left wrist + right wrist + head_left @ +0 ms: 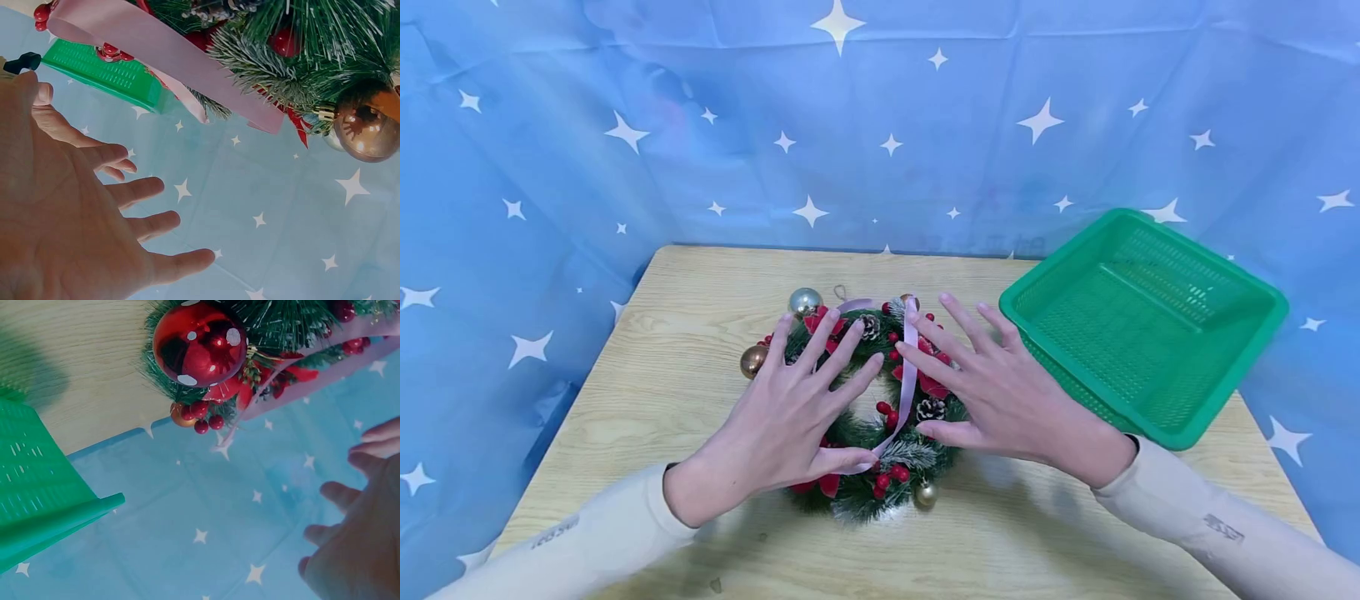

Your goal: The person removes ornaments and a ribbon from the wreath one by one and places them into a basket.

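A Christmas wreath of green, frosted needles lies on the table, with red berries, red flowers and pine cones. A pale pink ribbon runs in a loop over it. Over the wreath's left half, my left hand spreads its fingers. My right hand hovers likewise above the right half, fingers apart. Both wrist views show a gap between palm and wreath, and neither hand holds anything. Around the wreath are a silver bauble, a bronze bauble and a red white-spotted bauble.
A green plastic basket with perforated walls stands at the table's right rear, close to my right forearm. The wooden table ends at a blue star-patterned cloth hanging behind and at the sides.
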The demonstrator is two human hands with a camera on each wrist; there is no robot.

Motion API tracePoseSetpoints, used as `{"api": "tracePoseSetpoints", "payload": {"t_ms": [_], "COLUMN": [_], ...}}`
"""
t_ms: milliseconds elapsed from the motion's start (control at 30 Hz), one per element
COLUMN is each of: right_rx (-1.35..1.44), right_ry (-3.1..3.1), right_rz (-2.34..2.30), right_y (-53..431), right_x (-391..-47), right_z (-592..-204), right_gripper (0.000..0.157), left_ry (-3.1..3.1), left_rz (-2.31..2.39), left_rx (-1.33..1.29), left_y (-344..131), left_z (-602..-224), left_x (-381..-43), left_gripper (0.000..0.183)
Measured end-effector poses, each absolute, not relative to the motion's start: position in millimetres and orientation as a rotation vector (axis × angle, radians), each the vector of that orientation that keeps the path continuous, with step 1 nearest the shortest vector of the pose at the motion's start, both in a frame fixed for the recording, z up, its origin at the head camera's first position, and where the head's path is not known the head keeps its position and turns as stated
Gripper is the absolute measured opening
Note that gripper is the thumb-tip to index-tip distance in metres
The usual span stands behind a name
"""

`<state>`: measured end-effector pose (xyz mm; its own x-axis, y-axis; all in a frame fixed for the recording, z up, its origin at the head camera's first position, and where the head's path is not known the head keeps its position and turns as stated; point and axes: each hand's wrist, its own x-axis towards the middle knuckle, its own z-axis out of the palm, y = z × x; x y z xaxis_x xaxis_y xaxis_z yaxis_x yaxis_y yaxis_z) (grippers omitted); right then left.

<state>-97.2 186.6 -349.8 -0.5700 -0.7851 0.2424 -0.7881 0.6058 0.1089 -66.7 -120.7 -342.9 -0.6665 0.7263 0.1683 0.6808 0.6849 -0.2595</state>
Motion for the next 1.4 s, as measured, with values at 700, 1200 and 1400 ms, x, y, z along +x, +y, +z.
{"api": "tracePoseSetpoints", "payload": {"t_ms": [700,1200,1400], "right_rx": [1.197,1.168,1.103], "right_ry": [-2.635,-2.609,-2.672], "right_rz": [0.086,0.309,0.452], "right_y": [201.2,214.1,222.4], "right_x": [-86.8,-68.6,-53.6], "right_z": [-368.5,-387.4,-397.1], "right_gripper": [0.092,0.092,0.093], "left_ry": [-2.622,-2.718,-2.738], "left_rz": [0.152,-0.326,-0.504], "left_rx": [-1.144,-0.860,-0.766], "left_y": [-113.5,-151.6,-159.8], "left_z": [-355.1,-392.3,-404.9], "left_x": [-71.4,-49.1,-45.5], "left_gripper": [0.107,0.110,0.111]}}
